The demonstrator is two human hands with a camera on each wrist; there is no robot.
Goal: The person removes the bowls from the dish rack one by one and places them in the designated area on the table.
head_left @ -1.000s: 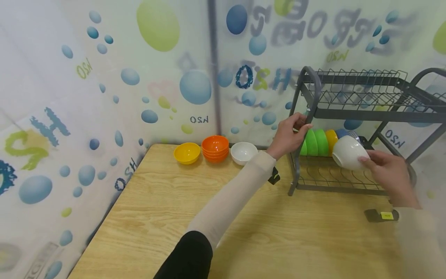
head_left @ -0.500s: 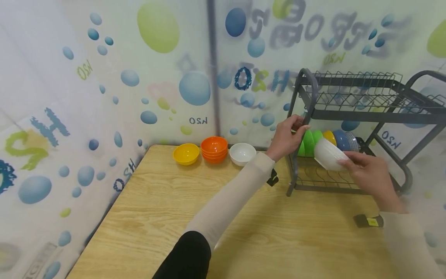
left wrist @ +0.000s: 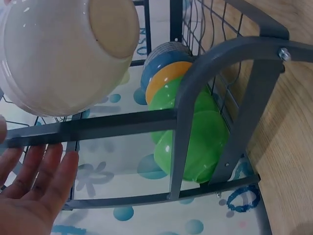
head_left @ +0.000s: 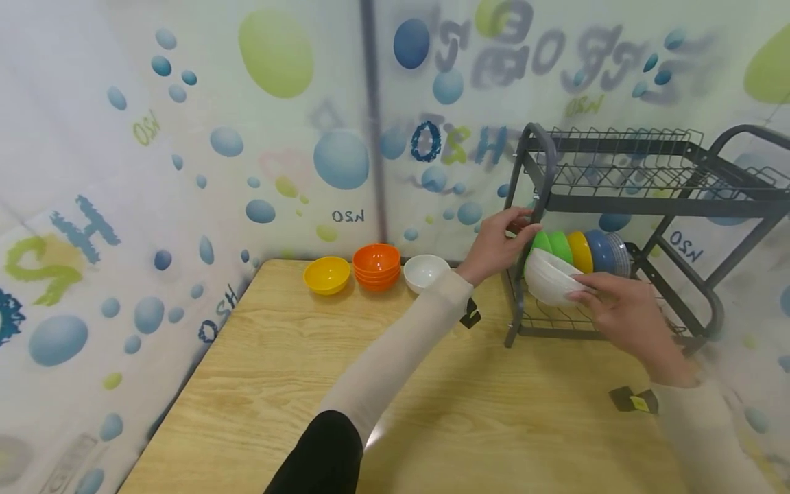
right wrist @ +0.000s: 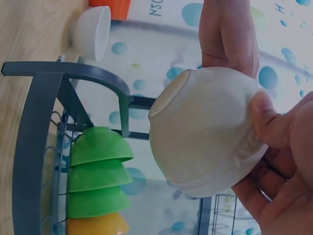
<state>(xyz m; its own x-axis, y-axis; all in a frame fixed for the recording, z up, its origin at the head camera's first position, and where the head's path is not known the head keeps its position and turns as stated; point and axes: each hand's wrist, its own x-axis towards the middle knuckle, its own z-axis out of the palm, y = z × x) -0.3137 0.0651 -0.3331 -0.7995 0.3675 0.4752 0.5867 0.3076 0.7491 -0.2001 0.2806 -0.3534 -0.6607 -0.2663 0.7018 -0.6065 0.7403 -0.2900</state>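
Observation:
My right hand (head_left: 632, 319) pinches a white bowl (head_left: 549, 278) by its rim, thumb outside. The bowl is tilted in front of the lower tier of a grey dish rack (head_left: 648, 204). My left hand (head_left: 494, 248) holds the rack's left upright; in the left wrist view, its fingers (left wrist: 36, 171) reach behind the bar. Behind the white bowl, green bowls (head_left: 560, 247), a yellow bowl (head_left: 580, 252) and a blue bowl (head_left: 600, 251) stand on edge in a row. In the right wrist view, the white bowl (right wrist: 205, 132) overlaps part of my left hand (right wrist: 230, 39).
Along the table's back edge stand a yellow bowl (head_left: 327, 276), stacked orange bowls (head_left: 376, 267) and another white bowl (head_left: 426, 273), partly behind my left sleeve. The rack's upper wire basket (head_left: 623, 171) overhangs the lower tier. A patterned curtain (head_left: 296, 171) backs the table.
My right hand has carried the white bowl leftward along the lower tier, uncovering the yellow and blue bowls. The bowl's tilt has changed. My left hand has stayed on the upright.

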